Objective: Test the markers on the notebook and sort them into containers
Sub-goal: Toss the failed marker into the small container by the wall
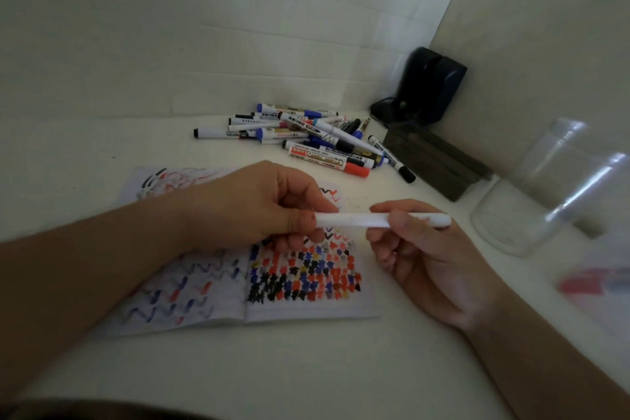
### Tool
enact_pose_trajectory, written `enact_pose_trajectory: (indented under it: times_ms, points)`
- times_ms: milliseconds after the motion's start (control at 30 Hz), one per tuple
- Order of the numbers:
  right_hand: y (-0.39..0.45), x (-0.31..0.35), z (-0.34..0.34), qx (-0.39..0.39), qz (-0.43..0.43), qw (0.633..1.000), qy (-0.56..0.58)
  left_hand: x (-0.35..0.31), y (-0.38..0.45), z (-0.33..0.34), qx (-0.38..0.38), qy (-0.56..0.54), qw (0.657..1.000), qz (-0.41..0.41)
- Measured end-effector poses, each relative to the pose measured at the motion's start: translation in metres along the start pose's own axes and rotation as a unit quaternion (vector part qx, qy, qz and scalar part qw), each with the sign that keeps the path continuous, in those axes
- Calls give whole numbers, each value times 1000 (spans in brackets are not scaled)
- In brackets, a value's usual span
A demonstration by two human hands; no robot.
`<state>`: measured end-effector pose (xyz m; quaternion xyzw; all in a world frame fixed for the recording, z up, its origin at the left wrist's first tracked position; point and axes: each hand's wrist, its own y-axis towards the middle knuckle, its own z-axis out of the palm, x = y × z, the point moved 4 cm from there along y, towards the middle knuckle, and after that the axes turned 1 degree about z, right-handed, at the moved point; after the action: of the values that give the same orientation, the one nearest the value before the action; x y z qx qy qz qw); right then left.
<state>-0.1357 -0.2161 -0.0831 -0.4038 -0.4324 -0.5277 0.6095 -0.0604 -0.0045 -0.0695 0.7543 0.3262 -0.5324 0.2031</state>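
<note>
White tabletop [341, 368] runs into a corner formed by a pale brick-patterned wall [170, 27] and a plain beige panel [545, 44]. Both hands hold one white marker [381, 219] level above the open notebook [259, 283]: the left hand [252, 204] pinches its left end between thumb and fingers, and the right hand [422, 256] closes thumb and forefinger around the barrel nearer the other end. Whether a cap is on cannot be told. The notebook's right page is crowded with red, blue, black and yellow test blots; its left page carries fainter zigzags.

Behind the notebook lies a loose pile of markers [306, 136] on the table, with blue, black and red caps. Right of the pile sits a dark rectangular box [439, 164]; its contents are not visible. Nearer, at the right, stands a clear plastic jar [531, 201], blurred, which looks empty. A black device [429, 89] stands in the corner. A red blurred object [593, 283] lies at the right edge.
</note>
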Motion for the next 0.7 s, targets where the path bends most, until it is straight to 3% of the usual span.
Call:
enact_pose_trajectory:
  times_ms: [133,233,300,400,500,600,700]
  points:
    - [-5,1,4,-77,-3,995,-64,-2,5,16,-31,132,991,-20]
    - [-29,16,3,-88,8,985,-147,-15,6,29,-15,242,969,-41]
    - [-63,30,-10,-99,-20,986,-136,-37,2,45,-11,281,959,-36]
    - [-148,37,-40,-172,-104,978,-53,-79,-16,98,-8,181,983,37]
    - [-243,18,-66,-247,-135,959,41,-102,-47,191,78,-10,992,99]
    - [-315,-32,-102,-347,-78,927,121,-81,-59,291,151,-54,985,66]
    - [-375,-106,-150,-497,2,852,163,-30,-43,384,230,-45,972,-33]
